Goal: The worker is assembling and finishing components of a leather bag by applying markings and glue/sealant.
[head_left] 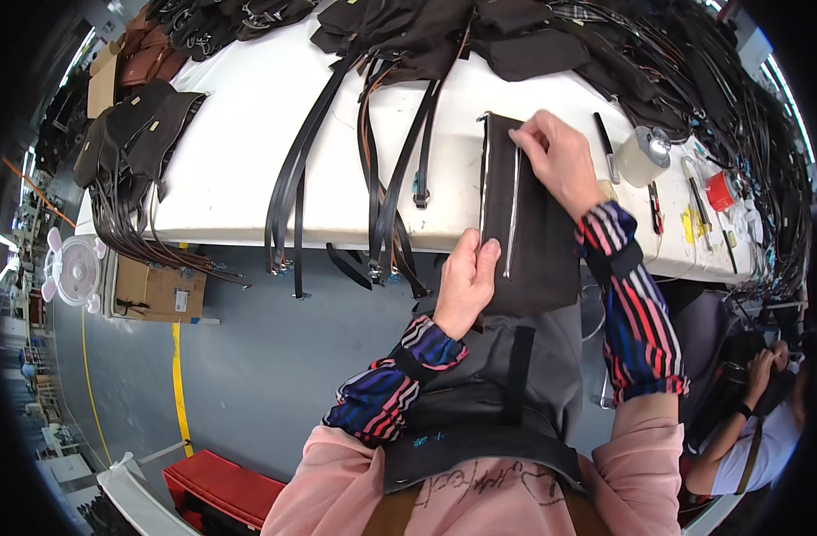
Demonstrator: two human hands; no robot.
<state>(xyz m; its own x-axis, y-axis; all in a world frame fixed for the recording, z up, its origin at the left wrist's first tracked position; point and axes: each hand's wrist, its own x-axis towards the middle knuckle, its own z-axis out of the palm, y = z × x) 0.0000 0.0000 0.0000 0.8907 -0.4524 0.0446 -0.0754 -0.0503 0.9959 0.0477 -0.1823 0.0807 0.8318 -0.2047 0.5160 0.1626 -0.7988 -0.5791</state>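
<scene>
A dark brown bag panel (551,237) lies partly on the white table's front edge and partly over my lap. A silvery zipper (513,210) runs lengthwise along it, and a second bright strip (484,170) follows its left edge. My left hand (465,281) grips the panel's lower left edge between thumb and fingers. At the zipper's upper end my right hand (560,159) is closed in a pinch; the fingertips hide whatever pull sits there. Striped sleeve covers wrap both my forearms.
Dark bag pieces (400,40) with black straps (306,170) hang over the table (239,116). To the right stand a clear jar (643,156), a black marker (605,147) and a red roll (720,191). A co-worker's arm (730,429) shows at lower right. A red bench (221,491) is lower left.
</scene>
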